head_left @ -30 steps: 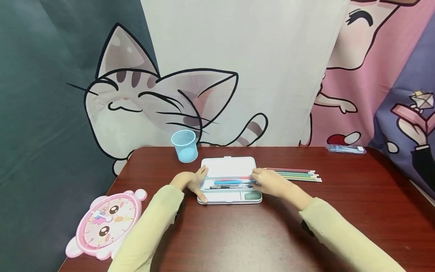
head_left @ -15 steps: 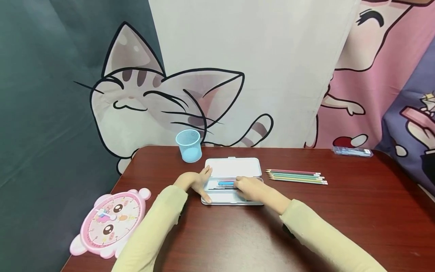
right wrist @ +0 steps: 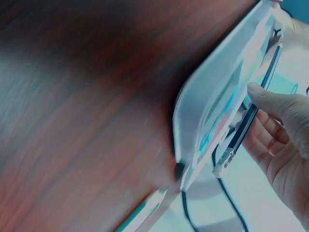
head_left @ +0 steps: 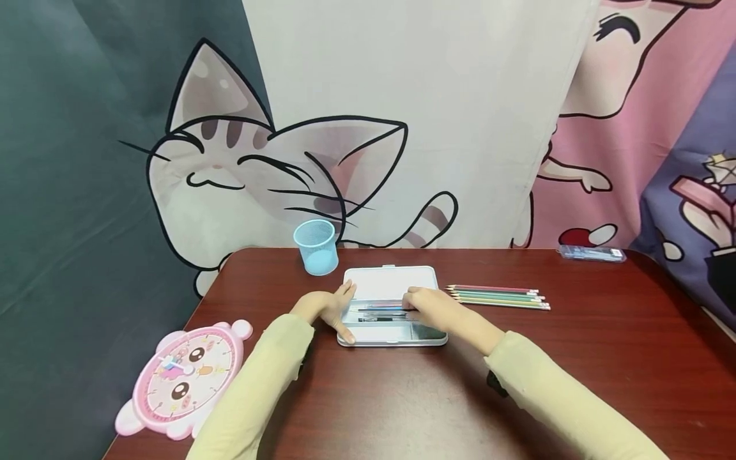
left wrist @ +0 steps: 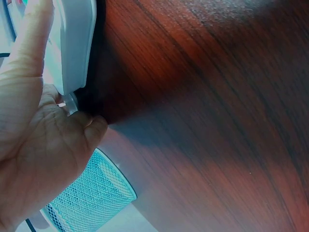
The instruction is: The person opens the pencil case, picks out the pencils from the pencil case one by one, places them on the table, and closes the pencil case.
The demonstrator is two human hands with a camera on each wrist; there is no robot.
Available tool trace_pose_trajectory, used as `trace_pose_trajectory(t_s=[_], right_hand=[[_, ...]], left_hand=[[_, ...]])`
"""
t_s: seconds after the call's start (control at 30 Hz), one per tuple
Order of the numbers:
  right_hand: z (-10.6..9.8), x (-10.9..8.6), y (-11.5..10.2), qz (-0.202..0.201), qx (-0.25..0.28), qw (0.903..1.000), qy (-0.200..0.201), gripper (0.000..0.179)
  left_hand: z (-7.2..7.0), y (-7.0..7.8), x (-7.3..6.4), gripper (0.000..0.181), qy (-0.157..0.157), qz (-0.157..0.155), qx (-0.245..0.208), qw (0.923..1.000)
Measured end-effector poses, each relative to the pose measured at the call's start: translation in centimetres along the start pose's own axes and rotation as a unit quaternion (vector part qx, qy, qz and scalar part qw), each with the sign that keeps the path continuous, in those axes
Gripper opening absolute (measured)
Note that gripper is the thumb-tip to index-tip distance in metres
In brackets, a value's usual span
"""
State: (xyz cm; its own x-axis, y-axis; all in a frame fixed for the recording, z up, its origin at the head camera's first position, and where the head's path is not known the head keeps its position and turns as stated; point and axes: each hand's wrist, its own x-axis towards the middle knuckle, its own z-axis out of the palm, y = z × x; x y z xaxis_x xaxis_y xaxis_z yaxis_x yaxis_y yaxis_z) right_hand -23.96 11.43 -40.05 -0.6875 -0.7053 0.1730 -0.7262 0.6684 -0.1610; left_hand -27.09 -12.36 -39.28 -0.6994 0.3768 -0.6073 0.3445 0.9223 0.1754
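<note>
A white pencil case (head_left: 397,279) lies open on the table, its lid folded back. Several pens (head_left: 384,316) and pencils lie in its long rear compartment. My left hand (head_left: 330,310) grips the case's left end, with the thumb at the front corner and the fingers toward the lid. Between the thumb and fingers of my right hand (right wrist: 285,130) is a dark pencil (right wrist: 246,123) with a whitish eraser end, pinched just over the case. In the head view my right hand covers most of that pencil and part of the compartment.
Several colored pencils (head_left: 500,298) lie side by side right of the case. Behind it to the left stands a light blue mesh cup (head_left: 318,249). A pink toy clock (head_left: 184,377) lies at the table's left, and a clear plastic pack (head_left: 592,253) near the back right edge.
My right hand went from the case's right end leftward over the compartment, then slightly back to the right. The pens inside have shifted. My left hand stays at the case's left end.
</note>
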Motion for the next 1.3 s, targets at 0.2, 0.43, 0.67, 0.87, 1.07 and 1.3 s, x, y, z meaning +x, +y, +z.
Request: trace_pose_trajectory(t_s=[0.2,0.43,0.67,0.87,1.07,1.3], right_hand=[[-1.1,-1.9,2.1,0.009,-0.001,1.0000,-0.001,0.008],[-2.2,-4.6,5.0,0.042,-0.016,0.9989,0.015,0.009],[-3.4,-7.6,8.1,0.050,-0.049,0.9969,0.035,0.017],[-3.2,-10.5,10.6,0.081,-0.053,0.9949,0.027,0.019],[-2.2,-12.6,12.1,0.099,-0.053,0.9931,0.035,0.021],[-1.8,-13.2,12.7,0.082,-0.064,0.9924,0.065,0.022]], left_hand=[[0.0,0.0,-0.1,0.121,-0.003,-0.003,0.003,1.0000],[0.0,0.0,0.0,0.120,-0.007,-0.001,0.001,1.0000],[0.0,0.1,-0.2,0.119,-0.004,-0.003,0.006,1.0000],[-0.1,0.1,-0.2,0.119,-0.001,0.001,0.008,1.0000],[-0.1,0.1,-0.2,0.119,-0.002,0.004,0.010,0.9999],[-0.2,0.1,0.0,0.121,-0.004,-0.003,0.011,0.9999]])
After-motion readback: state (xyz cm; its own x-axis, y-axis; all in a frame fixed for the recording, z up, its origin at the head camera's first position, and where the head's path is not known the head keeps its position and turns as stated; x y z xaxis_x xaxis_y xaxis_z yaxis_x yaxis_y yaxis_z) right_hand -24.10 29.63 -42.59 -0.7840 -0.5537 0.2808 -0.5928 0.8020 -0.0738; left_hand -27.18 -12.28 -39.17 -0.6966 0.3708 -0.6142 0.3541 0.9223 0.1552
